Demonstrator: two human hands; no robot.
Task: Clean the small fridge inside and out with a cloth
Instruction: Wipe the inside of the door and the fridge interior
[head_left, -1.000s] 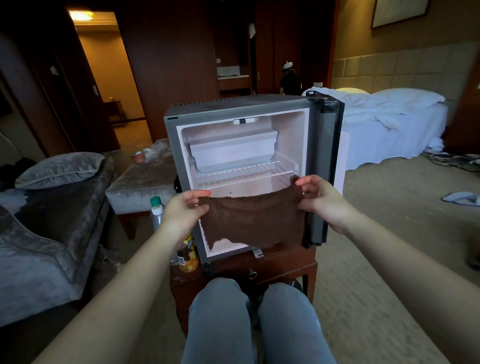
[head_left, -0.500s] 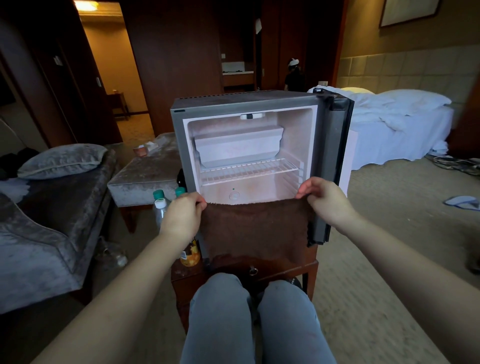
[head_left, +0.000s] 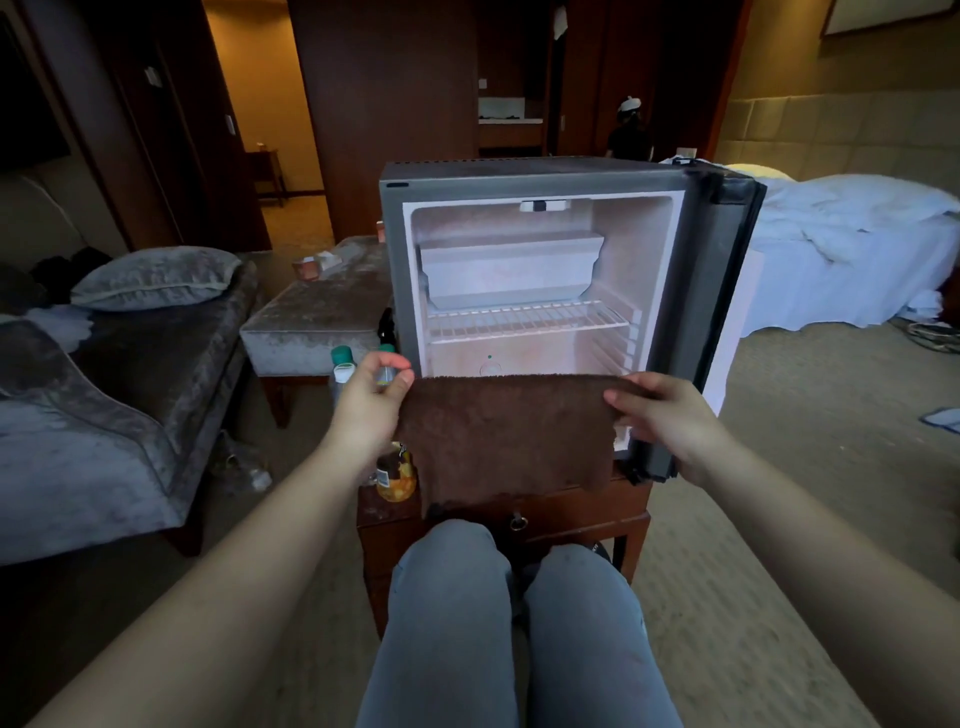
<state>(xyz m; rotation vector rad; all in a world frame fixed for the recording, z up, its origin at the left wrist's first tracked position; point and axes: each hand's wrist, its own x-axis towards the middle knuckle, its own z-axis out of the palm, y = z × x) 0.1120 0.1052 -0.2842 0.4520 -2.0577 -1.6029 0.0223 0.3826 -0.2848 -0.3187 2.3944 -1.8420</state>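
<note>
While the mini fridge (head_left: 540, 270) stood at twelve o'clock, door (head_left: 722, 312) open toward three o'clock, the left hand (head_left: 366, 410) and right hand (head_left: 665, 421) each pinched an upper corner of a brown cloth (head_left: 504, 436) stretched before its lower opening.

Clad in grey-blue trousers (head_left: 447, 623) of smooth fabric, faintly mottled and paler over the knees. Bare along the left forearm (head_left: 234, 571) and right forearm (head_left: 810, 545), right up to the picture's lower corners. Short-nailed at the left grip (head_left: 371, 410) and right grip (head_left: 670, 423).
</note>
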